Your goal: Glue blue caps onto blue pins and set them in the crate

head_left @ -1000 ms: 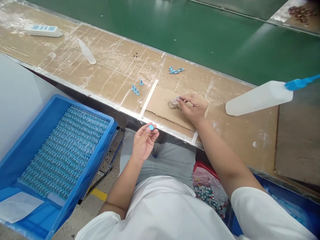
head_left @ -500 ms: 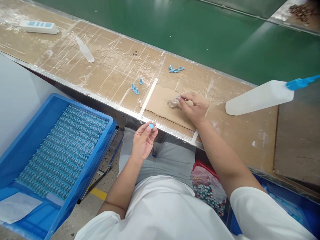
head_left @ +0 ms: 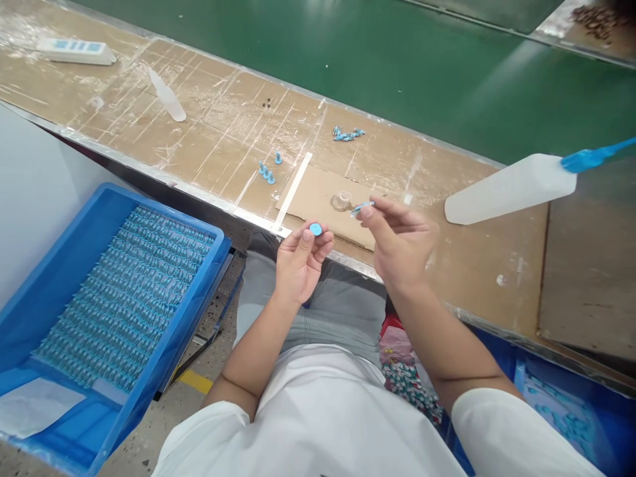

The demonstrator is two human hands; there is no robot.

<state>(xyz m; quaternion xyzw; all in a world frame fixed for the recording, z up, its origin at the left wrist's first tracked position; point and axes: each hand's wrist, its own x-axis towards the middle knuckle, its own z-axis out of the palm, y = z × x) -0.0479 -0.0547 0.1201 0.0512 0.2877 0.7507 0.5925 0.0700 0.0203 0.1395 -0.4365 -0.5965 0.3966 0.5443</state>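
My left hand (head_left: pixel 301 262) pinches a small round blue disc (head_left: pixel 315 229) between thumb and fingers, just off the bench's front edge. To its right, my right hand (head_left: pixel 405 242) grips a thin blue-and-white piece (head_left: pixel 362 209) by one end. The two pieces are apart. Left of my right hand, a small clear round dish (head_left: pixel 341 201) rests on a flat cardboard sheet (head_left: pixel 318 189). A small pile of similar thin blue pieces (head_left: pixel 348 134) lies farther back. Several blue disc-based pieces (head_left: pixel 267 173) stand upright on the bench left of the cardboard.
A large white bottle with a blue nozzle (head_left: pixel 511 189) lies tilted at right. A small white bottle (head_left: pixel 167 96) and a white box (head_left: pixel 77 51) are at left. A blue tray (head_left: pixel 106 192) holds rows of blue pieces. A green surface (head_left: pixel 348 59) runs behind the bench (head_left: pixel 209 132).
My right hand has come back from the clear dish toward me, bringing the thin blue-and-white piece. My left hand has risen slightly and moved right with the disc.
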